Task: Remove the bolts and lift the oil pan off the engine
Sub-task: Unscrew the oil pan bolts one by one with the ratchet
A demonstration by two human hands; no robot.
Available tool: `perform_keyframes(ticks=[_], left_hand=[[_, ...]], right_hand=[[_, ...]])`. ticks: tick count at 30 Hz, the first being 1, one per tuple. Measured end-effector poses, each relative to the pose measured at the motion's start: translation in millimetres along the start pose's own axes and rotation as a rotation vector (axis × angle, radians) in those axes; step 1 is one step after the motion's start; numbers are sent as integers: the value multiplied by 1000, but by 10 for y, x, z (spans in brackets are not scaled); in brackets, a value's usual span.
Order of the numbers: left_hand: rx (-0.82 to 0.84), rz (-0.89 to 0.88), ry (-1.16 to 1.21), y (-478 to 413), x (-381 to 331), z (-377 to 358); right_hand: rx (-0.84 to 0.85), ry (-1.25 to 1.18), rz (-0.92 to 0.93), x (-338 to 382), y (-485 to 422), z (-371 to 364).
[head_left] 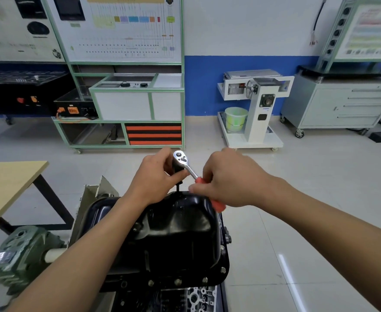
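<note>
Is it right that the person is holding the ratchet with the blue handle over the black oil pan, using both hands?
Not quite. The head view shows the ratchet has a red handle, not blue. The rest holds: left hand and right hand both hold it over the black oil pan.

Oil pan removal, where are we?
Done: nothing evident; oil pan sits on the engine. In hand: right hand and left hand work the ratchet at the far edge. Left: near-flange bolts, then lifting off.
</note>
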State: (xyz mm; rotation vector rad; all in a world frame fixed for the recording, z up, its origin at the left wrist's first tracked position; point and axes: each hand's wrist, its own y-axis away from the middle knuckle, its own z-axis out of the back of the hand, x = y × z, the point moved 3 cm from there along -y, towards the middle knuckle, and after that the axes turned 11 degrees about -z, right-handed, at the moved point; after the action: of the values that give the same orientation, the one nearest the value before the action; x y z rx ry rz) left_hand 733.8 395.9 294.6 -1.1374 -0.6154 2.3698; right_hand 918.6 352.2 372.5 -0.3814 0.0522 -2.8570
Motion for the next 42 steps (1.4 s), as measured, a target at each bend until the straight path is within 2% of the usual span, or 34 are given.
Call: perform_keyframes(ticks=[5, 11, 16, 19, 23, 28, 35, 42], left_hand=[[16, -2, 0, 12, -3, 31], [112, -58, 117, 17, -43, 2], [200, -40, 179, 29, -53, -37], [225, -2, 206, 23, -26, -27], [252, -20, 227, 29, -45, 8], [238, -11, 264, 21, -64, 17], [164, -10, 235, 13, -73, 38], [132, -25, 233, 0, -116, 18]], right_hand=[[80, -74, 52, 115, -62, -98], [82, 104, 14, -84, -183, 75], [-70, 228, -12, -176, -401, 145], [-148, 193, 27, -188, -567, 44], [-67, 41, 106, -195, -677, -106], [-43, -80, 133, -261, -642, -141], [-143, 159, -3, -321, -341, 50], [4, 30, -17, -84, -35, 66]])
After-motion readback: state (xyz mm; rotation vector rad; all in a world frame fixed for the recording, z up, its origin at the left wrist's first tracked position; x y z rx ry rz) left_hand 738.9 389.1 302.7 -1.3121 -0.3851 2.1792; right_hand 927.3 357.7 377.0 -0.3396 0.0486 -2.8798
